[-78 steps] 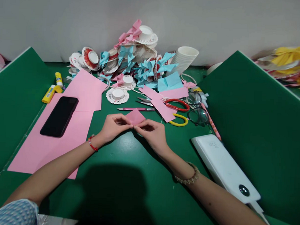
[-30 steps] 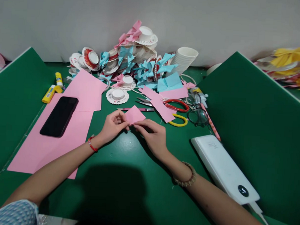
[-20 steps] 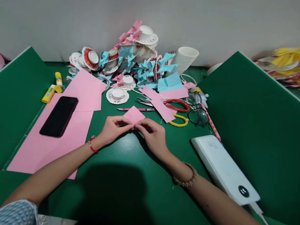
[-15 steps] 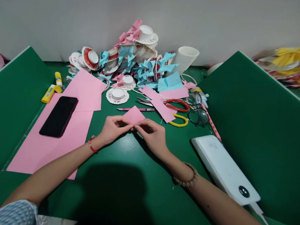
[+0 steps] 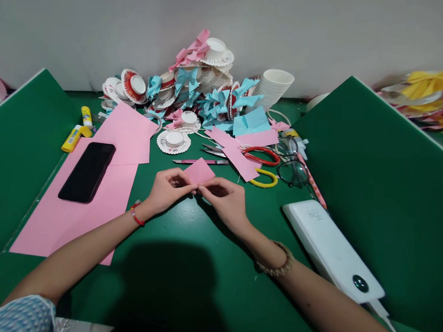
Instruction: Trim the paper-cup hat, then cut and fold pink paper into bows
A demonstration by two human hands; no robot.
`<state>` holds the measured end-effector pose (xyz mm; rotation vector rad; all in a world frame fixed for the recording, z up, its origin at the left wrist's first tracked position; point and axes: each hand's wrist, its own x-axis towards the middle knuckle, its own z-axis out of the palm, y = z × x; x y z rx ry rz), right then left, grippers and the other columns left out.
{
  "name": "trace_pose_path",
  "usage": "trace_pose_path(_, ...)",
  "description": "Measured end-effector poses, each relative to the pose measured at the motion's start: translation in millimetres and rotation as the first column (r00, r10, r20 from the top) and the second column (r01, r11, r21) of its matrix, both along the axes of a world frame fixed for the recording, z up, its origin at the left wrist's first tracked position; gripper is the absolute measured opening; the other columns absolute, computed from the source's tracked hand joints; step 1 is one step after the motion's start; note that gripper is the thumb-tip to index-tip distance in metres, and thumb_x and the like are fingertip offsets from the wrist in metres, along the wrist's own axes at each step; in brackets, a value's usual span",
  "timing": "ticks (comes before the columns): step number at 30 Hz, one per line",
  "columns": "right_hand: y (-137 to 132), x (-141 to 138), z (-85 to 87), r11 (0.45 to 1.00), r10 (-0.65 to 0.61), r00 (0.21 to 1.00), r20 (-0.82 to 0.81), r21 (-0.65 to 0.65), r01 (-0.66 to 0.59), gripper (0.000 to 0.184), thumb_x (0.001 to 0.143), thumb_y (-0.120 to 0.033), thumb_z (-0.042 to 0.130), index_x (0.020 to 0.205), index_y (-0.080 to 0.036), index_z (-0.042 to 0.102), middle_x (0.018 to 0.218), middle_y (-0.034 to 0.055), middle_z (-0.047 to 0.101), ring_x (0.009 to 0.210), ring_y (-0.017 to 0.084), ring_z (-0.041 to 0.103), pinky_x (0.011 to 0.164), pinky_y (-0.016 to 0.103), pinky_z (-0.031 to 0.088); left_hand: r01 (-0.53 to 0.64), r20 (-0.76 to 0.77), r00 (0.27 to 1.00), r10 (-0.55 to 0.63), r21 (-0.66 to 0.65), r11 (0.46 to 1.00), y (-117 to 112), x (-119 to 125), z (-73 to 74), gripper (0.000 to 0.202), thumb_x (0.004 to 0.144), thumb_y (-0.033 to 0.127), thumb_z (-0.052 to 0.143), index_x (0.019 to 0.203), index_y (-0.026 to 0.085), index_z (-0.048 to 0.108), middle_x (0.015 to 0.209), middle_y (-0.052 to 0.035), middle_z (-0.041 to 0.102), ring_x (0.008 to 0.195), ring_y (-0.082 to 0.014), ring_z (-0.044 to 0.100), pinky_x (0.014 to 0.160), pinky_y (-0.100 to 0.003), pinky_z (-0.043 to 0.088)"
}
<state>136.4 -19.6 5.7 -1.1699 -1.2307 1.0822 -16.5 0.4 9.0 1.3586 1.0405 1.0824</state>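
A small folded pink paper piece [image 5: 198, 171] stands between my two hands at the middle of the green table [image 5: 188, 262]. My left hand [image 5: 166, 188] pinches its near left edge with curled fingers. My right hand [image 5: 225, 199] pinches its near right edge, fingertips meeting those of the left. Only the paper's upper corner shows above the fingers; the lower part is hidden.
Pink sheets [image 5: 76, 199] with a black phone [image 5: 87, 171] lie at the left, beside yellow glue sticks [image 5: 74, 136]. Behind the hands lie a craft knife [image 5: 199, 161], scissors [image 5: 260, 155], glasses [image 5: 293, 170], paper cups [image 5: 274, 85] and a pile of paper bows [image 5: 195, 86]. A white power bank [image 5: 331, 249] lies at the right. Green dividers [image 5: 382, 173] flank both sides.
My fingertips have shifted slightly along the pink piece's lower edge; the paper tilted a little and settled back. Nothing else has moved.
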Motion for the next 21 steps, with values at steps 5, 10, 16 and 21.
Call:
trace_pose_path(5,-0.4,-0.5,0.0,1.000,0.000,1.000,-0.028,-0.016,0.000,0.003,0.063,-0.019,0.068,0.063,-0.018,0.066,0.064,0.0009,0.068,0.058,0.012,0.063,0.061,0.026,0.054,-0.005,-0.001,1.000,0.005,0.004,1.000,-0.2,1.2,0.9,0.025,0.060,0.029,0.079,0.063,0.014,0.059,0.060,-0.0018,0.065,0.055,-0.0132,0.064,0.058,-0.025,0.053)
trace_pose_path(10,-1.2,-1.7,-0.9,1.000,-0.009,0.999,-0.036,-0.005,0.009,0.003,0.062,-0.018,0.067,0.063,-0.017,0.065,0.062,-0.0001,0.067,0.057,0.011,0.062,0.058,0.024,0.053,-0.026,0.014,1.000,0.026,0.014,1.000,-1.0,2.6,1.4,0.021,0.060,0.024,0.077,0.062,0.013,0.059,0.058,-0.0008,0.064,0.053,-0.0113,0.062,0.056,-0.023,0.051)
trace_pose_path(16,-0.9,-2.4,-1.8,1.000,0.001,0.999,-0.045,-0.017,-0.002,0.004,0.064,-0.020,0.067,0.064,-0.017,0.063,0.063,-0.0001,0.065,0.058,0.011,0.062,0.059,0.025,0.053,-0.045,-0.011,0.999,0.046,0.047,0.998,-0.8,3.1,-0.3,0.019,0.061,0.023,0.076,0.063,0.014,0.059,0.060,0.0000,0.063,0.053,-0.0107,0.060,0.056,-0.023,0.049)
trace_pose_path(21,1.4,-2.6,-5.9,0.999,0.013,0.985,-0.171,-0.044,-0.021,0.024,0.062,-0.023,0.071,0.068,-0.020,0.048,0.061,-0.0063,0.056,0.056,0.009,0.062,0.056,0.022,0.050,-0.080,-0.098,0.990,0.096,0.154,0.985,-1.1,3.1,-2.0,0.022,0.064,0.022,0.074,0.062,0.015,0.053,0.062,0.0025,0.056,0.057,-0.0078,0.055,0.056,-0.020,0.045)
